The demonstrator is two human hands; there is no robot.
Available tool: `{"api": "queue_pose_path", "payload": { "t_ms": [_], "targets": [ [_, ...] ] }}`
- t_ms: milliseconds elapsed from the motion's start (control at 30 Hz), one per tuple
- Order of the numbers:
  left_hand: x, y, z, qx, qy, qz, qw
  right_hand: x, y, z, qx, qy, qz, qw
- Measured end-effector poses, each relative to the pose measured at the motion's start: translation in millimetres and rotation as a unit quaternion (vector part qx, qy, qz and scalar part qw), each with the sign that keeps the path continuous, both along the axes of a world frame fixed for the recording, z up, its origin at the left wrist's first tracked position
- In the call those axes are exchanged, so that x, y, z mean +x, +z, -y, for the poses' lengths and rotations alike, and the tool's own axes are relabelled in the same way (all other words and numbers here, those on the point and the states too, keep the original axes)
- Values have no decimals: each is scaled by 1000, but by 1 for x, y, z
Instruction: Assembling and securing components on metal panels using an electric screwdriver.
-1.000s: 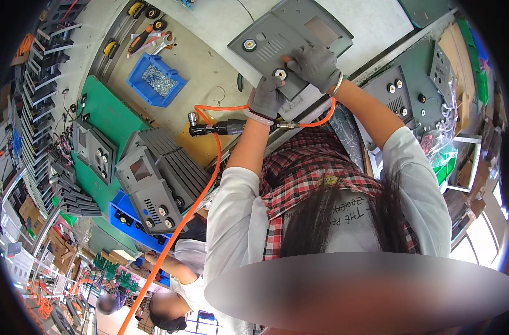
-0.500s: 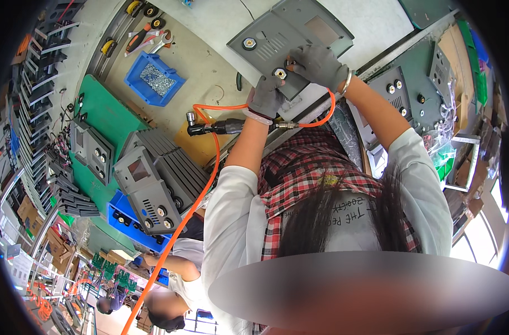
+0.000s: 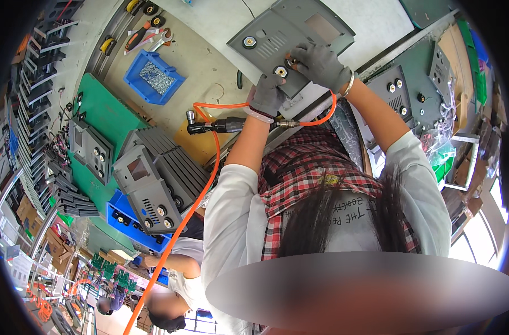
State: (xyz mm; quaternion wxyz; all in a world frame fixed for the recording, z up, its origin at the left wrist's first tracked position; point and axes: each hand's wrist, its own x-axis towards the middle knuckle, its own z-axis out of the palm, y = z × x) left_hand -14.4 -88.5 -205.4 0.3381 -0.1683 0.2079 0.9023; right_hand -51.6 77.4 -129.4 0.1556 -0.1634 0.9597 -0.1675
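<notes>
A dark grey panel (image 3: 271, 44) with slots and a rectangular window lies tilted on the bench before me. My left hand (image 3: 267, 95), in a grey glove, is closed on its near edge, thumb beside a brass threaded fitting (image 3: 281, 71) with a nut. My right hand (image 3: 321, 67), gloved too, pinches a second brass fitting (image 3: 290, 61) just beyond that one; its fingers partly hide it. Another fitting with a hex nut (image 3: 249, 42) sits at the panel's left. Below my left wrist lies a black air ratchet (image 3: 224, 126) on an orange hose (image 3: 184, 226).
A blue bin of small metal parts (image 3: 155, 78), a wrench (image 3: 163, 40) and a screwdriver (image 3: 137, 38) lie to the left. Stacked grey panels (image 3: 148, 190) stand near a green mat (image 3: 89, 89). More panels (image 3: 394, 92) lie at right. A co-worker (image 3: 182, 279) is at lower left.
My right hand has shifted slightly right and its fingers have turned, showing more of the pinched fitting. The left hand and the panel have hardly moved.
</notes>
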Motion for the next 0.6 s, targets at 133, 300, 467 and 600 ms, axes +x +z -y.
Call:
{"api": "queue_pose_path", "payload": {
  "t_ms": [133,300,467,600],
  "targets": [
    [-1,0,1,14,6,29,999,-12,9,7,40,12,38,998],
    [-2,-2,2,41,3,30,999,-22,16,14,75,0,114,991],
    [-1,-7,1,31,7,28,999,-23,13,17,130,-120,152,972],
    [-1,-9,1,28,9,27,999,-13,16,12,62,-124,-1,990]
  ]
}}
